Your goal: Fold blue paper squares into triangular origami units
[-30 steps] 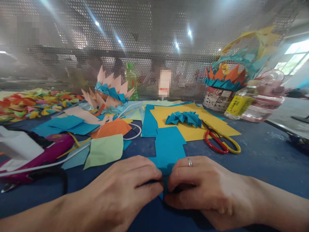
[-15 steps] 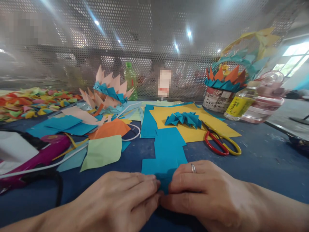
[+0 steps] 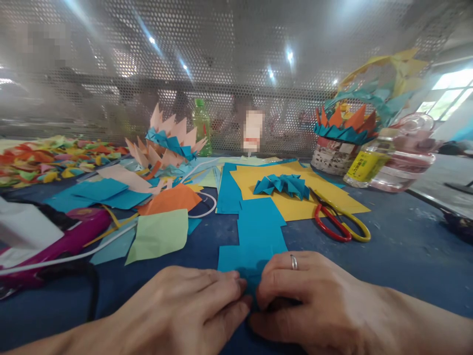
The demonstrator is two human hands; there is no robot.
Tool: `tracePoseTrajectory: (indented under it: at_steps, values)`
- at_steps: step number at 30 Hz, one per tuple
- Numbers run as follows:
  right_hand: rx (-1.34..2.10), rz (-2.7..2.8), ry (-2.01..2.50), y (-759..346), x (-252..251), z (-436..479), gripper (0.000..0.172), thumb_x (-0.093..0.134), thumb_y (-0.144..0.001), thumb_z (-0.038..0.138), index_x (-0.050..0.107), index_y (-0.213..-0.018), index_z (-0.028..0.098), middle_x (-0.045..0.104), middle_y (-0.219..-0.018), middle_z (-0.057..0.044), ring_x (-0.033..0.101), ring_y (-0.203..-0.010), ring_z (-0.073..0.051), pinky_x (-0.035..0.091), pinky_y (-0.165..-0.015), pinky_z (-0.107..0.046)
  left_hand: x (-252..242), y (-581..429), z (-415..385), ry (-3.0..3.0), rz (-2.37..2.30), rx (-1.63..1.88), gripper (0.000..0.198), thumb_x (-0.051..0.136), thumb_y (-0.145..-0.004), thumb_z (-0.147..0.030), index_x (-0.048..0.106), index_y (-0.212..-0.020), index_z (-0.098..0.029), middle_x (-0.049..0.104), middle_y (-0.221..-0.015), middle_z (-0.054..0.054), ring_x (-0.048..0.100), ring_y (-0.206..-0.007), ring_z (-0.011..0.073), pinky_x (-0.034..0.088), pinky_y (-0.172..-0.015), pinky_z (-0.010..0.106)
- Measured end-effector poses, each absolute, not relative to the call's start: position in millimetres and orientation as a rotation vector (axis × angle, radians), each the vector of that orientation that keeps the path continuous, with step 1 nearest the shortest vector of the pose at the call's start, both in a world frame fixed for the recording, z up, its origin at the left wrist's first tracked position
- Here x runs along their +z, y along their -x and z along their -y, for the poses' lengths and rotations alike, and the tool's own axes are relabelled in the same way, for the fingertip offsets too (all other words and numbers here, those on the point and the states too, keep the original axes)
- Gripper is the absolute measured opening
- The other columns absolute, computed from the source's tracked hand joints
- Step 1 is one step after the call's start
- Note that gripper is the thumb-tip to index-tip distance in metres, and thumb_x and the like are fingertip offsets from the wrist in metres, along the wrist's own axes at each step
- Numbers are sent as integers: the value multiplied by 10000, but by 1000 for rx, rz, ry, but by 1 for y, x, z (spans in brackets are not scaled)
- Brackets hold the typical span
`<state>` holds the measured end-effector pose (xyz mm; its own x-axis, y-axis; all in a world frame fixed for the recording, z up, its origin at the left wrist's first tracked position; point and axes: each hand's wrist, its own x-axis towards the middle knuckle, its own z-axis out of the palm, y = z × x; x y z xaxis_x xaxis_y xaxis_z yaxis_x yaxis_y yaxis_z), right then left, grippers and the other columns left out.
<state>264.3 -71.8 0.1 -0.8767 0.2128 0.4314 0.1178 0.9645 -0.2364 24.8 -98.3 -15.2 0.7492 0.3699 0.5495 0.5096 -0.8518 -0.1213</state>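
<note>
The dark blue tabletop (image 3: 399, 251) bears blue sheets (image 3: 260, 229), yellow paper (image 3: 318, 180), a yellow-labelled bottle (image 3: 369, 165).

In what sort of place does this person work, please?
Probably a paper-craft workroom, perhaps a classroom: scissors lie near blue paper, a spiky paper decoration stands behind, and many coloured paper pieces are heaped at left.

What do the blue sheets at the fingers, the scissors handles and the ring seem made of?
Blue sheets: likely matte paper, thin, straight-edged. Scissors handles: probably plastic or coated metal, coloured and glossy. Ring: apparently polished metal, silvery with highlights.
</note>
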Motion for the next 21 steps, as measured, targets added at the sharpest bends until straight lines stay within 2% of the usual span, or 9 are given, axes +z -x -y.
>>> tracePoseTrajectory:
  at_steps: [3, 7, 13, 21]
  values:
    - [275, 2658, 244, -264, 3, 73, 291, 433, -967, 89, 720, -959, 136, 691, -902, -39, 591, -819, -128, 466, -762, -237, -17, -24, 104, 2672, 731, -833, 359, 297, -1058, -215, 653, -1025, -251, 732, -843, -34, 669, -663, 120, 493, -600, 215]
    - [270, 2656, 283, -263, 2, 75, 293, 437, -956, 73, 719, -951, 148, 696, -904, -33, 590, -820, -124, 466, -771, -235, -19, -25, 107, 2629, 747, -833, 350, 318, -1043, -183, 662, -1013, -244, 738, -883, -28, 699, -757, 124, 529, -681, 214]
    - [276, 2653, 300, -264, 0, 75, 300, 420, -977, 88, 710, -960, 159, 689, -895, -38, 593, -827, -124, 475, -776, -242, -28, -26, 101, 2590, 713, -881, 292, 391, -1018, -210, 681, -994, -235, 728, -849, -22, 679, -687, 120, 535, -644, 192]
    - [239, 2681, 276, -264, -2, 75, 257, 448, -979, 93, 694, -1028, 147, 688, -909, -42, 608, -832, -129, 476, -784, -244, -29, -28, 99, 2591, 715, -939, 270, 397, -1022, -247, 659, -959, -250, 709, -776, -34, 650, -586, 102, 523, -587, 166]
